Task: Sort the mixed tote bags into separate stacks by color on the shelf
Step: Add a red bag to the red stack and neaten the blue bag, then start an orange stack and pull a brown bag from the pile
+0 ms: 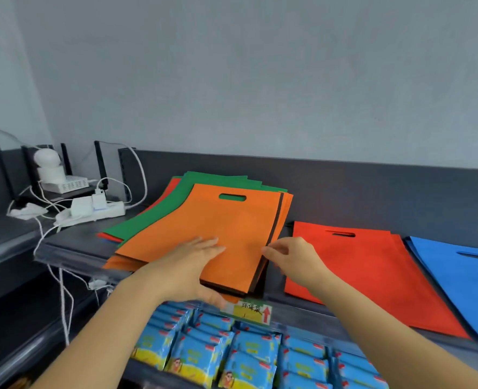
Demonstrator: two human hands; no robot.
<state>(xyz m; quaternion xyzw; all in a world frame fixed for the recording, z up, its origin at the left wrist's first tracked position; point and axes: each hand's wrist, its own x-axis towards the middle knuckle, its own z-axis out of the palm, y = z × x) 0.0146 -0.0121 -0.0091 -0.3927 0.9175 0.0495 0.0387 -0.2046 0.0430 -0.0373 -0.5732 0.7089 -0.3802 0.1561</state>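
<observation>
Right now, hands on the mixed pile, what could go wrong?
The right hand is at the edge of the orange bag, where a dark bag lies beneath: two layers may lift together. The pile overhangs the shelf front above the blue packets; though the left hand presses it, a pull could drag bags off.

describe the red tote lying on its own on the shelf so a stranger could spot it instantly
Look along the dark grey shelf against the wall, past the mixed pile topped by an orange bag. Just right of that pile one red tote lies flat, with blue bags on its other side. Unlike the pile's red bags, no other colour lies on it.
</observation>
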